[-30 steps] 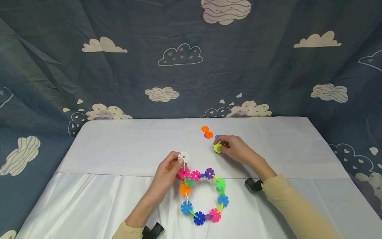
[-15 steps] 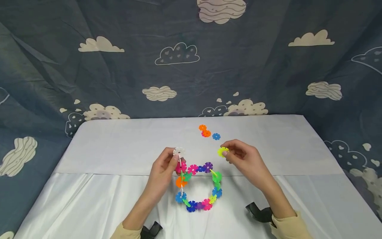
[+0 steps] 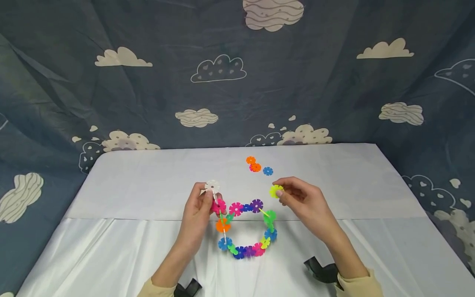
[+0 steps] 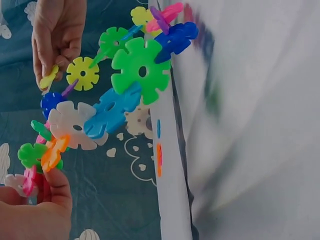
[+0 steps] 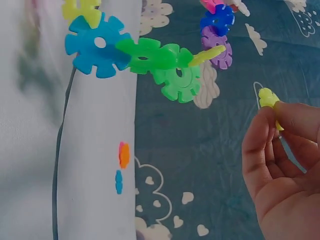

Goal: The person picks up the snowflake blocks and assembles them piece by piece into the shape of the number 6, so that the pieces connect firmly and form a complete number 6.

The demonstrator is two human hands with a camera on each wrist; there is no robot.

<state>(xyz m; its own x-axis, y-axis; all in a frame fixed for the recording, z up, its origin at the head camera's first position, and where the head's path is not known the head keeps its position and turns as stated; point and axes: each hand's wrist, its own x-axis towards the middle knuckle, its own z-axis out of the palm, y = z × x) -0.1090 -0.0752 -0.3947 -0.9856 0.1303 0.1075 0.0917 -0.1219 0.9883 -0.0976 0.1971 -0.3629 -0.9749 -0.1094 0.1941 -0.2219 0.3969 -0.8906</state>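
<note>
In the head view, a chain of colourful notched flower-shaped plastic discs forms a ring, raised over the white cloth. My left hand grips its upper left end, with thumb and fingers at a white disc and a pink disc. Across from it, to the right of the ring, my right hand pinches a loose yellow disc by its edge. The right wrist view shows this yellow disc edge-on between thumb and fingers, apart from the chain. Part of the left fingers is hidden behind the discs.
Farther back on the white-covered table lie two orange discs, a partly covered pink disc and a blue disc. A dark cloud-patterned curtain hangs behind the table. Black straps show at the wrists.
My right hand has brought the yellow disc up from beside the blue one, turning as it came. My left hand has shifted left and up slightly, and the chain's lower side has risen.
</note>
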